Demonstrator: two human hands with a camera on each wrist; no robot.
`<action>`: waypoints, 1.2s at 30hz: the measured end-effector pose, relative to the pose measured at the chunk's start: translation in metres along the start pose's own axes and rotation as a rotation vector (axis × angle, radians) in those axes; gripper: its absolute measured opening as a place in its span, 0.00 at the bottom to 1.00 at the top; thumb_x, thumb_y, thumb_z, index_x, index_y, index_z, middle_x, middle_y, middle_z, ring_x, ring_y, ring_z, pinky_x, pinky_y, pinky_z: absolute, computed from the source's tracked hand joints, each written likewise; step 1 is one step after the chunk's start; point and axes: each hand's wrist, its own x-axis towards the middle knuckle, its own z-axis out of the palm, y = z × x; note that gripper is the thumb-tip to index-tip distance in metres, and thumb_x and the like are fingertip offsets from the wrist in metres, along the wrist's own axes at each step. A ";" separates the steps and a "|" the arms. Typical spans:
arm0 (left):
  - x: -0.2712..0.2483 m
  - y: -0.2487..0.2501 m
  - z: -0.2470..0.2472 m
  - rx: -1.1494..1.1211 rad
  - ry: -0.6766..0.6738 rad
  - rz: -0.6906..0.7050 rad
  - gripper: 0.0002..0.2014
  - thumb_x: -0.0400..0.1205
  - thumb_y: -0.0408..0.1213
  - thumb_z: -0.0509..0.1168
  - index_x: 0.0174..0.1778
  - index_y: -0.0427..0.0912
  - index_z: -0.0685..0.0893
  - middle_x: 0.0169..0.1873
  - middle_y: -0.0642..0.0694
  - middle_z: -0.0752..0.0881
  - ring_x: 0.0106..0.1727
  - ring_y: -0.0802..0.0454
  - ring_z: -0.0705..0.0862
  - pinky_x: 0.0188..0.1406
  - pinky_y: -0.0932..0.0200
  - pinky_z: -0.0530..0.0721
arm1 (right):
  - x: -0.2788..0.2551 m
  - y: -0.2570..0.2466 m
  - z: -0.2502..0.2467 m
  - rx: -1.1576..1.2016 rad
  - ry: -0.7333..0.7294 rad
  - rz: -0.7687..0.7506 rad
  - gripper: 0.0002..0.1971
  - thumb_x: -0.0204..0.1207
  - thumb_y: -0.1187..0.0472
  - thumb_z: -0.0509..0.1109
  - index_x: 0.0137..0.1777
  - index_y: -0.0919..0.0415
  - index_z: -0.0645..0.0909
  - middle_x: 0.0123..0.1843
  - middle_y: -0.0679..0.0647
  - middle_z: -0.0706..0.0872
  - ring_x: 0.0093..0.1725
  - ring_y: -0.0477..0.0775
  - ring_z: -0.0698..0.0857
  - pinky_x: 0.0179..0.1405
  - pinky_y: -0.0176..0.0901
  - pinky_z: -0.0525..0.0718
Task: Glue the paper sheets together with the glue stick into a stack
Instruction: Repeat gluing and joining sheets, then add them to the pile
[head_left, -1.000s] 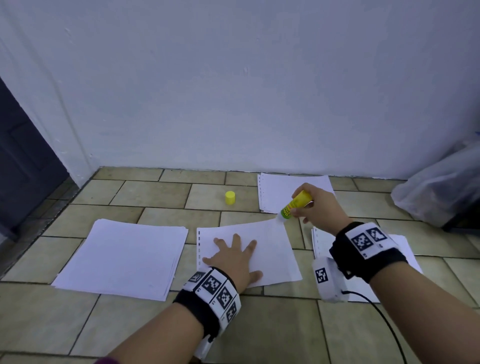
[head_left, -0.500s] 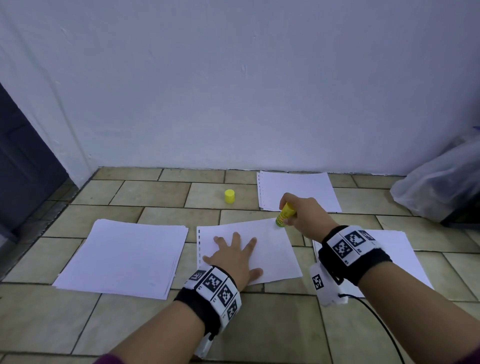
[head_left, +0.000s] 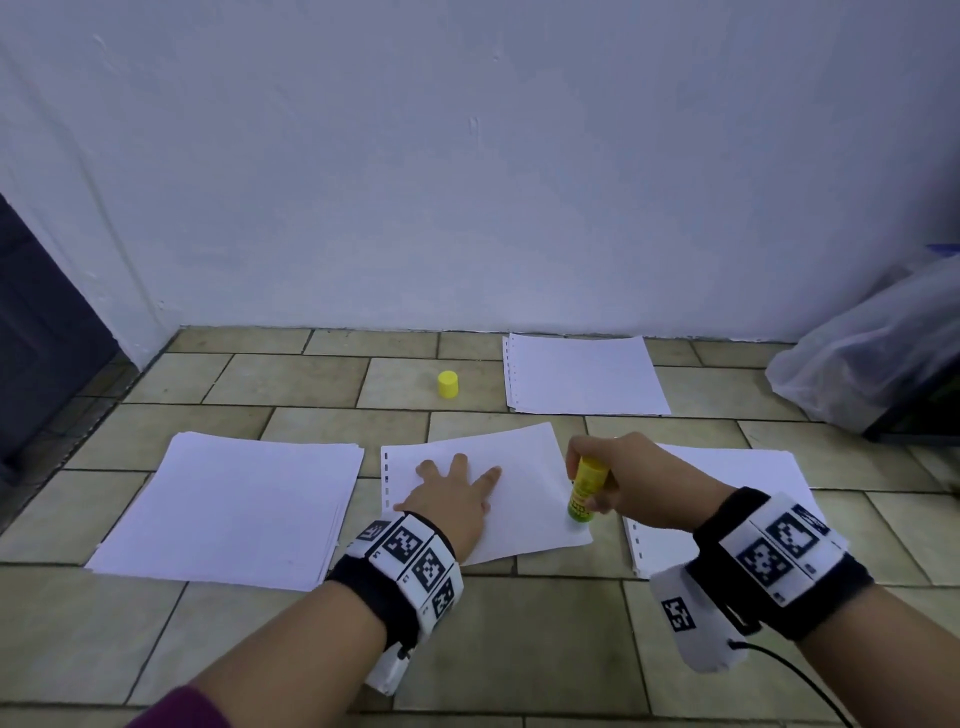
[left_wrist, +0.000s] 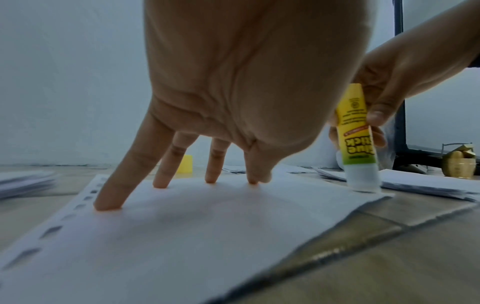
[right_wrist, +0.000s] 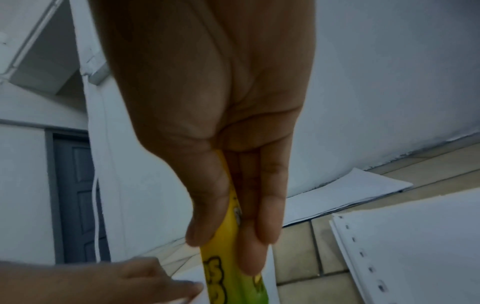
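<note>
My left hand (head_left: 451, 501) lies flat with fingers spread, its fingertips (left_wrist: 107, 202) pressing the single white punched paper sheet (head_left: 524, 467) onto the tiled floor (head_left: 545, 639). My right hand (head_left: 631, 486) is wrapped around the yellow-and-green glue stick (head_left: 586, 487), thumb on one side and fingers on the other, holding it upright with its white glue end (left_wrist: 363, 180) touching the sheet near that sheet's right edge, just right of my left hand. Under my right wrist lies another white punched paper pile (head_left: 748, 473), and left of my left hand sits a thick white paper stack (head_left: 234, 509). Beyond my left hand the small yellow glue cap (head_left: 448, 384) stands on a tile, and beyond my right hand a further pile of white punched sheets (head_left: 584, 374) lies near the pale wall (head_left: 467, 182). Far right of my right hand is a clear plastic bag (head_left: 872, 358).
</note>
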 end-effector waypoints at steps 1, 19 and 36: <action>-0.001 -0.002 -0.002 0.031 0.001 0.015 0.28 0.89 0.36 0.44 0.84 0.58 0.46 0.77 0.41 0.54 0.76 0.30 0.56 0.64 0.37 0.78 | 0.000 0.003 -0.003 0.029 -0.038 -0.007 0.13 0.75 0.65 0.74 0.48 0.48 0.73 0.43 0.52 0.84 0.40 0.52 0.86 0.41 0.41 0.84; -0.005 -0.017 -0.002 -0.035 -0.001 0.144 0.38 0.84 0.53 0.60 0.84 0.48 0.48 0.82 0.44 0.51 0.82 0.40 0.52 0.76 0.44 0.67 | 0.037 0.039 0.009 1.303 0.361 0.246 0.02 0.80 0.66 0.67 0.50 0.64 0.77 0.40 0.58 0.85 0.28 0.47 0.86 0.29 0.34 0.84; 0.002 -0.011 -0.004 -0.102 0.023 0.085 0.44 0.78 0.55 0.69 0.80 0.36 0.54 0.81 0.41 0.52 0.82 0.37 0.50 0.77 0.40 0.64 | 0.090 -0.025 0.028 0.599 0.486 0.023 0.08 0.78 0.61 0.71 0.52 0.55 0.74 0.47 0.58 0.87 0.45 0.58 0.87 0.48 0.48 0.83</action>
